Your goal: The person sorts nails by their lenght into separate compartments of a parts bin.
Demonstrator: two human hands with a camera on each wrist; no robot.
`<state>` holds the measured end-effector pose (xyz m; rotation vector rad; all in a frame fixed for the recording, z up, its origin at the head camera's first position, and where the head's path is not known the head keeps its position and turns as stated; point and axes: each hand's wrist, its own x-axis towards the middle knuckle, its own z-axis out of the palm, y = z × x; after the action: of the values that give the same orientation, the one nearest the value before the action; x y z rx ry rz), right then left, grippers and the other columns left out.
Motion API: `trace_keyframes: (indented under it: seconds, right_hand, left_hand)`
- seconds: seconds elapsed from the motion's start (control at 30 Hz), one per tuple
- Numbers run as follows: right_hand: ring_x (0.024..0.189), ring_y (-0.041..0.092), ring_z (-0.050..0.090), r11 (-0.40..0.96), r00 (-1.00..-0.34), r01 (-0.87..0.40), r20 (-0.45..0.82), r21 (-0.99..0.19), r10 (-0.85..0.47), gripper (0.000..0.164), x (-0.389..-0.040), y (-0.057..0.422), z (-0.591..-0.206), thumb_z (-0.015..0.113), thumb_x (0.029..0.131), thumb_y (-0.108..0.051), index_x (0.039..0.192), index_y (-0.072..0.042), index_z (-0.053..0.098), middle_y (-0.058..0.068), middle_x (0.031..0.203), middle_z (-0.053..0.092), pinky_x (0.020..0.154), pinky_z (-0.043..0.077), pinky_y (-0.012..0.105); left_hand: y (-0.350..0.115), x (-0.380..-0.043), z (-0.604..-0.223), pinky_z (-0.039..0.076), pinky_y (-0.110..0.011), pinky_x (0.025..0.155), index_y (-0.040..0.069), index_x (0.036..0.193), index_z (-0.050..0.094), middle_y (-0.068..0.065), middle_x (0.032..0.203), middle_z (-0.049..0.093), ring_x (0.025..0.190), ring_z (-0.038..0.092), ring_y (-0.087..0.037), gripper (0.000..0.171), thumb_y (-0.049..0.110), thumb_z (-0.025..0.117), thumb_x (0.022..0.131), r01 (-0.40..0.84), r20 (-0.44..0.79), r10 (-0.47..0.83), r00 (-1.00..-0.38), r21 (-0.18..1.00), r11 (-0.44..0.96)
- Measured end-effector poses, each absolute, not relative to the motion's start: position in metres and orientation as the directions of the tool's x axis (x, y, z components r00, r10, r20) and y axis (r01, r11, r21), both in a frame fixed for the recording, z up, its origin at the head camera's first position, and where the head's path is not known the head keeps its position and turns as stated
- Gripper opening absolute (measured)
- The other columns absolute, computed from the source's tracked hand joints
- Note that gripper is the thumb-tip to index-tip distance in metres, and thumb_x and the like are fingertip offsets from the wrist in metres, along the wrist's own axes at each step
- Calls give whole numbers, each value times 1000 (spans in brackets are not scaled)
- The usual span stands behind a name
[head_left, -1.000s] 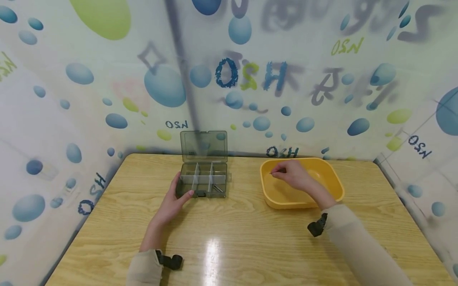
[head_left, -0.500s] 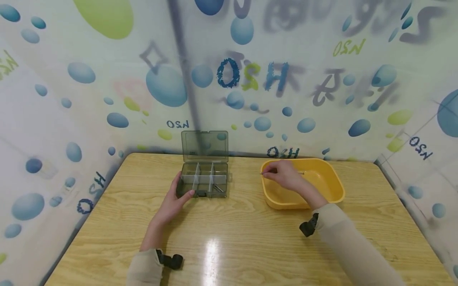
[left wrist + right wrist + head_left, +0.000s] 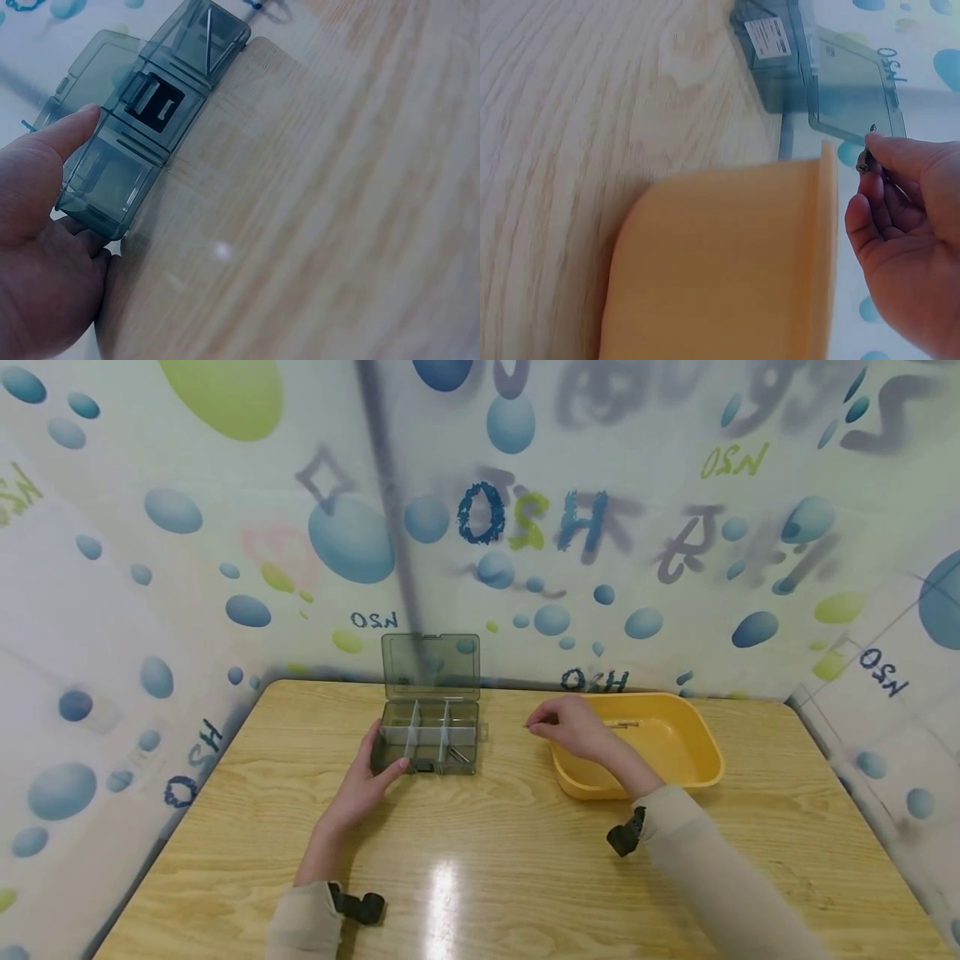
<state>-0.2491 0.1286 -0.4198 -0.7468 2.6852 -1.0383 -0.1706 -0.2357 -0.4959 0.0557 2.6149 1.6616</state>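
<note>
A smoky clear compartment box [image 3: 462,769] stands at the back of the table with its lid [image 3: 431,667] raised. My left hand [image 3: 363,791] holds its front left corner, thumb over the front edge and fingers at the left side. A few metal screws [image 3: 458,755] lie in the front right compartment. Between thumb and fingertips, my right hand [image 3: 573,728] pinches a small dark screw [image 3: 865,154], tip pointing up in the right wrist view. That hand is over the left rim of the yellow basin [image 3: 592,790], its fingertips just past the rim on the box side.
More screws [image 3: 624,724] lie in the basin, partly behind the right hand. The wooden table [image 3: 495,860] ends at a patterned wall covering [image 3: 540,577] right behind the box and basin. A white label [image 3: 768,37] is on the box's side.
My right hand has moved left from inside the basin to its left rim, carrying the screw. Screws in the basin have come into view behind it. The left hand keeps its hold on the box.
</note>
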Motion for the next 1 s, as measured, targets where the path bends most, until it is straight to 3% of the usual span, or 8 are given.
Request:
trace_keyframes:
  seconds: [1.0]
  right_hand:
    - [80,11,60,461,-787,-464,112,-756,-607,12,-242,46,-432,69,98,-5,105,3,75,6,94,72,73,52,26]
  left_hand:
    - [-236,-168,-492,12,-61,120,17,167,4,-20,170,6,154,6,-41,89,35,64,103,-14,-36,46,-998,915,404]
